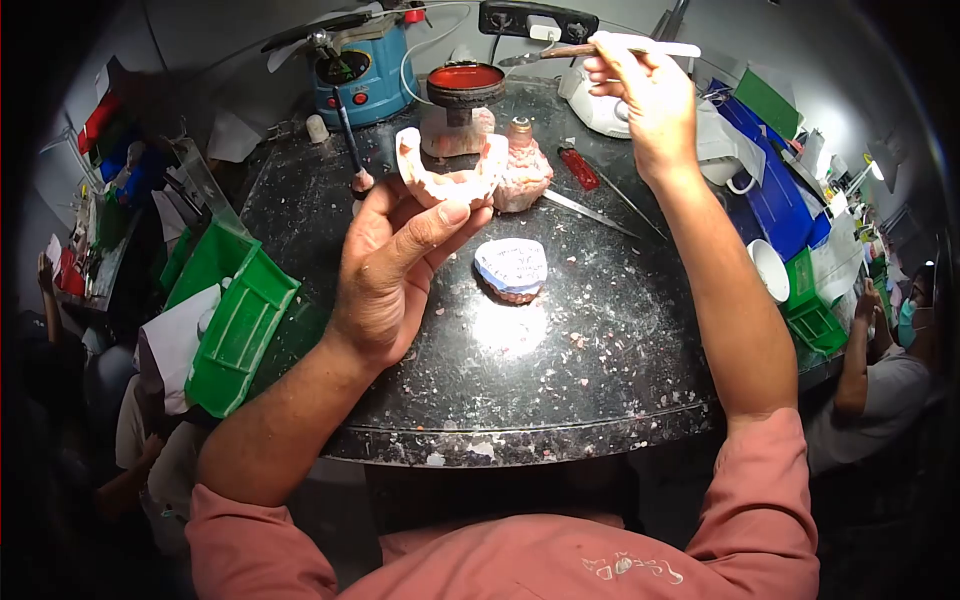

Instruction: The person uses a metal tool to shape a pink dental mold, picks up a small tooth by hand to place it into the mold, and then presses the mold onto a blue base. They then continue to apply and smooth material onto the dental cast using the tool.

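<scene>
My left hand (385, 270) holds up a pale pink, U-shaped dental piece (440, 188) between thumb and fingers. Above and to the right, my right hand (645, 95) is closed round the handle of a wax tool (590, 50), whose dark tip points left, over the right side of a round pot of red wax (466, 77). Behind the dental piece stands a pinkish block, partly hidden. A wax-spattered burner (521, 175) is just right of the piece. On the dark table lies a plaster model (511, 268) with blue edging and handwriting.
A blue machine (365, 70) stands at the back left. A red-handled knife (580, 170) and a metal blade (590, 213) lie right of the burner. Green trays (240, 320) flank the speckled table (500, 400). A masked person (890, 370) sits at the far right; others are at the left.
</scene>
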Demonstrator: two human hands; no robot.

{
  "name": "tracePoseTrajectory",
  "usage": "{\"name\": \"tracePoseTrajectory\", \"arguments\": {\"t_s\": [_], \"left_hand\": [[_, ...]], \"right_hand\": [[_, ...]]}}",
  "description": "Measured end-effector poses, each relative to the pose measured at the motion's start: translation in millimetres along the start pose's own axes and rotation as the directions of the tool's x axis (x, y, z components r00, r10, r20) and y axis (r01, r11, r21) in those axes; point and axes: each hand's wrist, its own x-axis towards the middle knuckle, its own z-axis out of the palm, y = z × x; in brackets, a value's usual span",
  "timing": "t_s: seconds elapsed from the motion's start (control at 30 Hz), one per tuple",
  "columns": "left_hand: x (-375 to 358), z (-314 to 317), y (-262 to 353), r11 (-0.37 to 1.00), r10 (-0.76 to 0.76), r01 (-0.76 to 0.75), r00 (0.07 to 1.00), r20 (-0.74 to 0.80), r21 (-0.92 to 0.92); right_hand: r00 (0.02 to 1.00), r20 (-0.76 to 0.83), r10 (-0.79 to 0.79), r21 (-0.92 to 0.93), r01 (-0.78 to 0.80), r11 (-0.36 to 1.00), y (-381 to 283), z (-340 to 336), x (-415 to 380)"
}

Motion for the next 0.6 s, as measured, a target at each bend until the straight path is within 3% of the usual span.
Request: {"name": "tracePoseTrajectory", "arguments": {"t_s": [0.2,0.3,0.37,0.47,0.6], "left_hand": [[0.7,-0.5,-3.5,0.995,0.07,-0.067,0.997,-0.04,0.077],[0.7,-0.7,-3.8,0.996,0.075,-0.072,0.994,-0.077,0.045],[0.6,-0.6,-4.5,0.979,0.115,-0.097,0.989,-0.097,0.179],[0.9,-2.2,-8.6,0.958,0.149,-0.121,0.984,-0.094,0.259],[0.4,-2.2,-8.9,0.947,0.134,-0.11,0.989,-0.061,0.302]], "right_hand": [[0.996,0.089,0.011,-0.107,-0.001,0.994,3.3,16.9,3.0],[1.0,0.014,-0.02,0.022,0.02,1.0,3.7,12.7,0.6],[0.995,-0.088,0.045,0.124,-0.034,0.992,0.6,4.8,-8.1],[0.975,-0.113,0.191,0.127,-0.176,0.976,0.0,-11.5,-34.3],[0.985,-0.078,0.152,0.069,-0.147,0.987,-2.4,-22.7,-64.5]]}}
